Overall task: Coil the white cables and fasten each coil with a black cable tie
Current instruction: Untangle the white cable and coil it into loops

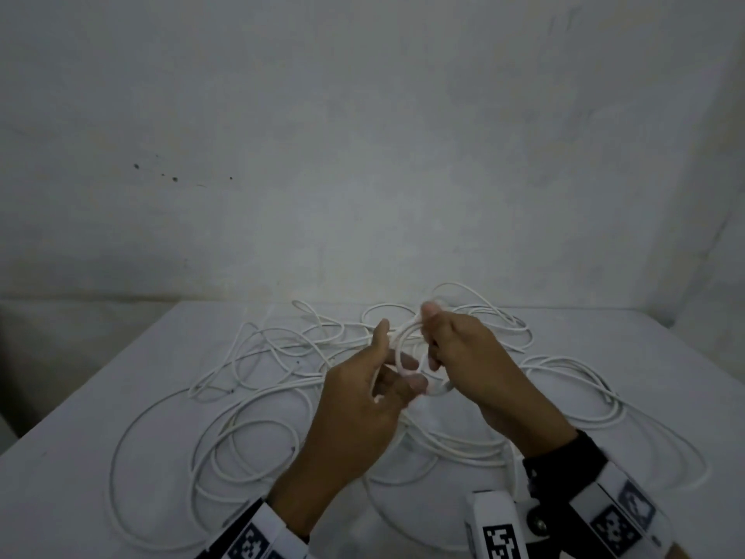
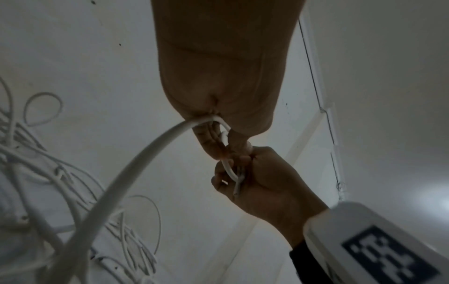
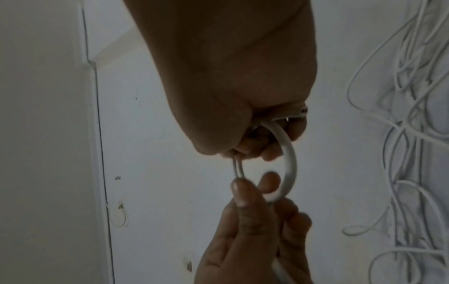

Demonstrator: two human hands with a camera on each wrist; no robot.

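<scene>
Both hands hover over a white table (image 1: 121, 357), holding one small loop of white cable (image 1: 403, 349) between them. My left hand (image 1: 397, 359) pinches the loop's near side between thumb and fingers. My right hand (image 1: 431, 336) has its fingers curled round the loop's far side, thumb up. In the right wrist view the loop (image 3: 290, 163) hangs from the right hand (image 3: 255, 146), and the left hand (image 3: 253, 182) pinches it from below. In the left wrist view a thick cable strand (image 2: 145, 163) runs out of the left hand (image 2: 218, 146), and the right hand (image 2: 233, 173) grips a cable end.
Several long white cables (image 1: 282, 397) lie tangled in wide loops across the table under and around the hands. A grey wall (image 1: 363, 155) rises right behind the table's far edge. Marker-tagged camera units (image 1: 498, 530) sit on both wrists.
</scene>
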